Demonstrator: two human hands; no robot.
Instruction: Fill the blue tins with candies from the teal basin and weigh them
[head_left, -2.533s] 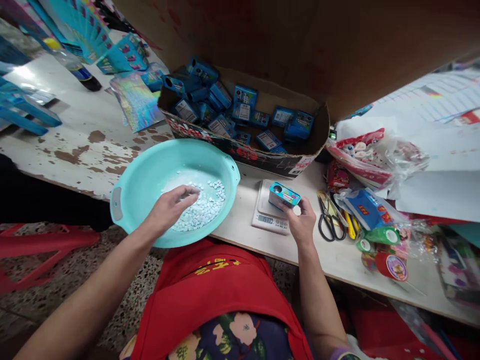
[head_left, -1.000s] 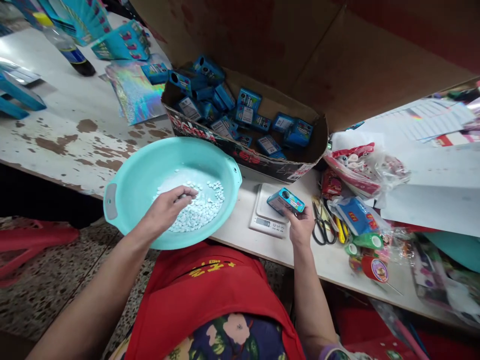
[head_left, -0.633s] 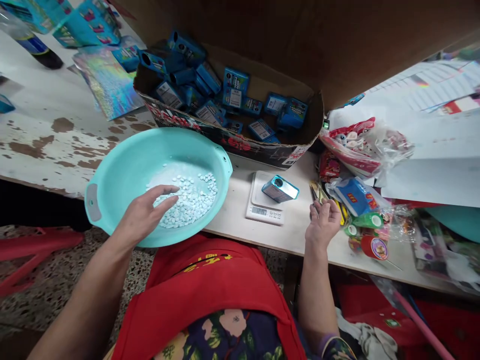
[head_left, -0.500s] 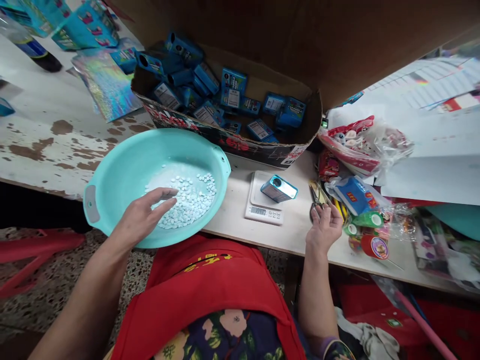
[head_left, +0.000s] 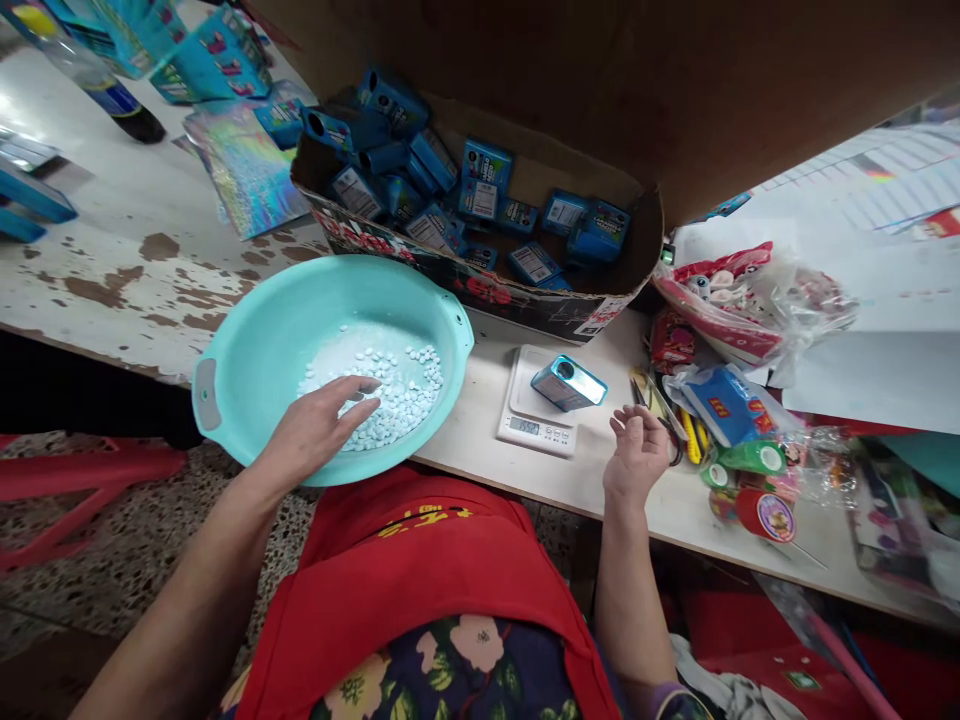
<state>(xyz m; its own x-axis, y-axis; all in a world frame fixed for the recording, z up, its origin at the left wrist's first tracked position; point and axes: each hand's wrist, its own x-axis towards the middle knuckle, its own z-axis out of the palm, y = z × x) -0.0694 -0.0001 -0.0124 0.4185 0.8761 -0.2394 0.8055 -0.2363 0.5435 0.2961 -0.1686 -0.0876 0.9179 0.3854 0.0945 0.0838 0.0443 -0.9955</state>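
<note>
My left hand (head_left: 322, 425) hovers over the turquoise basin (head_left: 255, 310), thumb and fingers apart with nothing visible between them. Small pale blue candies (head_left: 401, 405) and white powder lie in the basin beneath it. A blue candy tin (head_left: 568, 386), its round opening facing up, stands on a white digital scale (head_left: 516, 405) whose display is lit. To the right of the scale, my right hand (head_left: 636, 455) is turned palm up, fingers loosely bent and holding nothing that I can see. Scissors (head_left: 673, 425) lie just beyond its fingers.
Behind the basin stands a cardboard box (head_left: 352, 225) of blue tins. A bag of wrapped sweets (head_left: 720, 305), green tape (head_left: 757, 457) and a red round container (head_left: 772, 515) crowd the right. A dark drink bottle (head_left: 124, 105) lies far left, near a shiny sheet (head_left: 251, 165).
My right hand has moved left, away from the scissors and closer to the scale. The left hand stays over the candies. The whole view has shifted slightly, and the scale's digits differ.
</note>
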